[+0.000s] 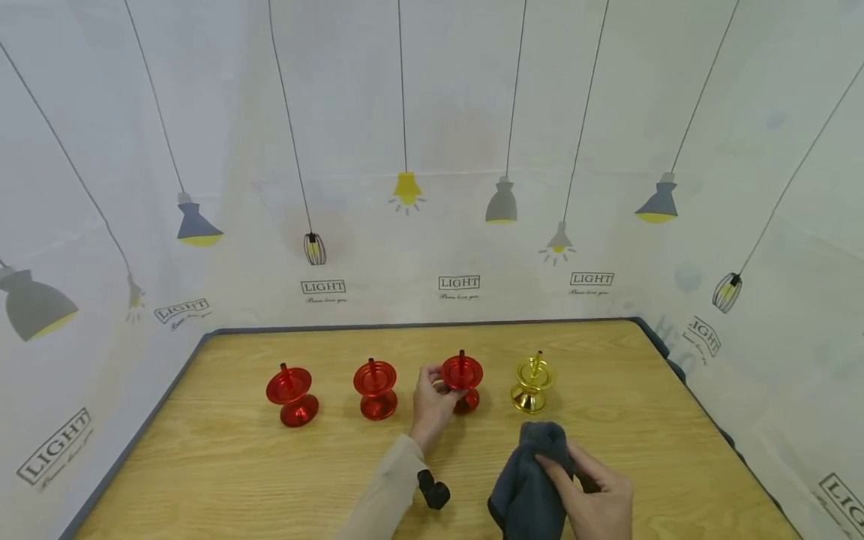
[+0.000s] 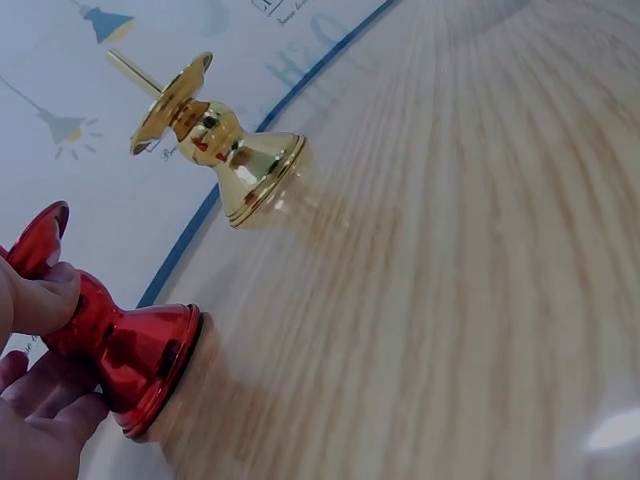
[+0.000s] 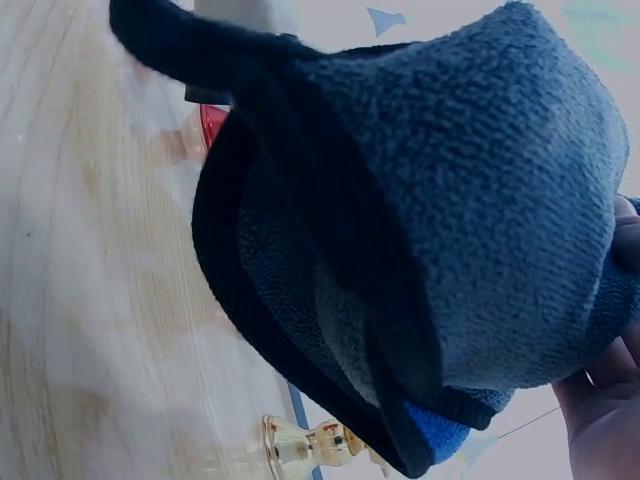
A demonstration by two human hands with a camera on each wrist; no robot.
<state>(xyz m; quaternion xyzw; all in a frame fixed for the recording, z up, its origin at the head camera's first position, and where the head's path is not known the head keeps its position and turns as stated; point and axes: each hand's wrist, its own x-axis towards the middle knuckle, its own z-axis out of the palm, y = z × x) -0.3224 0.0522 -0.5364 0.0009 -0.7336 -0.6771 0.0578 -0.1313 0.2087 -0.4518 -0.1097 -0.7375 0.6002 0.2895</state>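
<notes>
My left hand grips a red metal candle holder by its stem, below the dish. In the left wrist view the thumb and fingers wrap that stem, and the red base is right at the tabletop. My right hand pinches a bunched dark grey-blue cloth, which hangs over the near part of the table. The cloth fills most of the right wrist view. Just right of the held holder stands a gold candle holder, upright on its flared base.
Two more red candle holders stand on the left: one in the middle-left, the other farther left. The wooden table ends at a dark edge against a white curtain printed with lamps. A small black device sits on the left wrist.
</notes>
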